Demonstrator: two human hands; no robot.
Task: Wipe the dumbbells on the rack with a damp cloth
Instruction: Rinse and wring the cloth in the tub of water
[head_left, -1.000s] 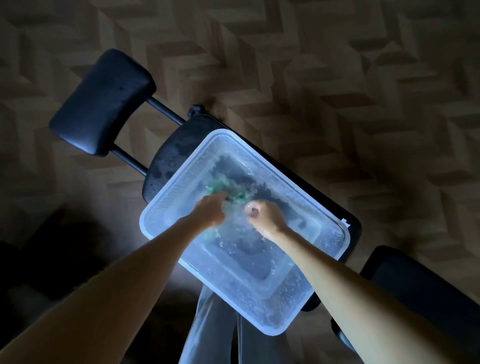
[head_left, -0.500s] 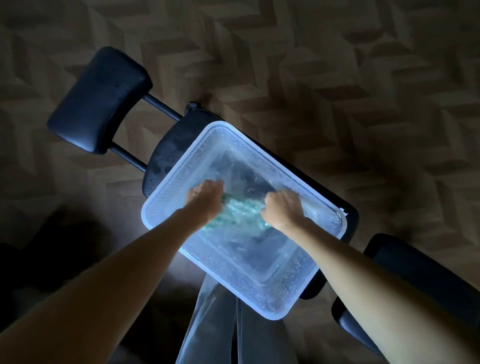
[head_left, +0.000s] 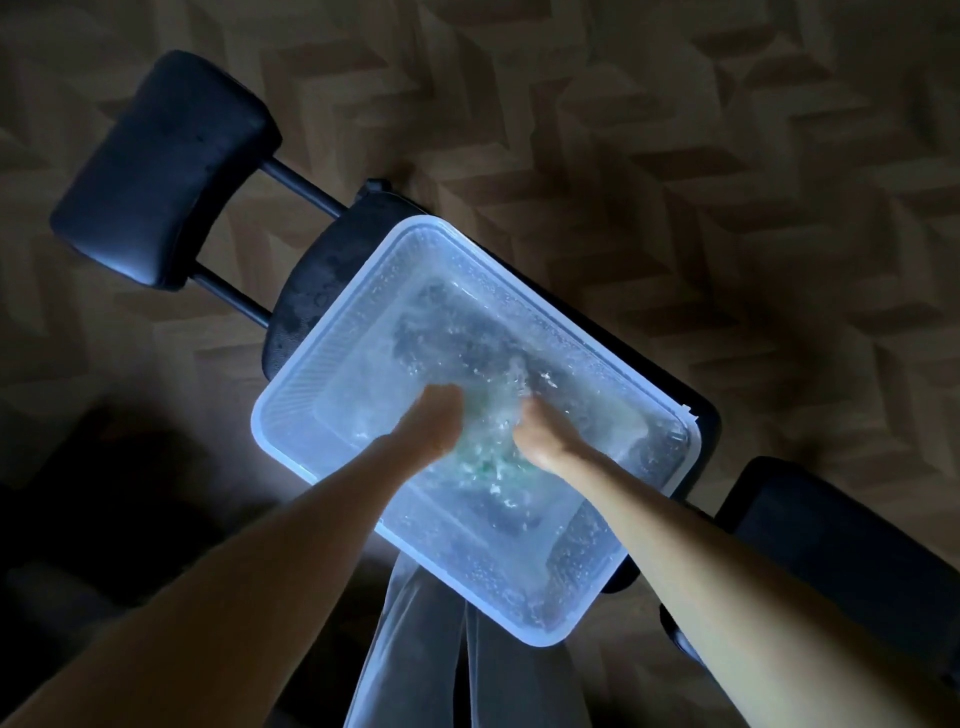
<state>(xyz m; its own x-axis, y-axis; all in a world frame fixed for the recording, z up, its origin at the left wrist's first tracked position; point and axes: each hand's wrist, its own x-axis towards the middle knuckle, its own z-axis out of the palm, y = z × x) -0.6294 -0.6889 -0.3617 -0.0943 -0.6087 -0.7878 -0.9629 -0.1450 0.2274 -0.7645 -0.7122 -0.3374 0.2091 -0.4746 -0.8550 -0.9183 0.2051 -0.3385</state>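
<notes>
Water is splashing inside a clear plastic tub, and I am reaching into it with both bare forearms. My left hand is dipping in near the middle of the tub, knuckles up and fingers bent down under the surface. My right hand is dipping in just beside it, also knuckles up. Between the two hands, and a little toward the tub's near edge, a green cloth is showing as a faint smear under the foam. Both hands are touching or nearly touching it, but the splashing and blur are hiding my fingers, so I cannot tell whether either hand is gripping the cloth or lying loose.

The tub is sitting slantwise on a black pad, with its far corner pointing at the pad's far end and its near corner hanging past the pad's near edge. Two metal rods are running from the pad's far end to a smaller black cushion. Another black cushion is lying off the tub's right corner. My grey trousers are showing below the tub's near edge. A wooden floor with a zigzag pattern is lying under everything.
</notes>
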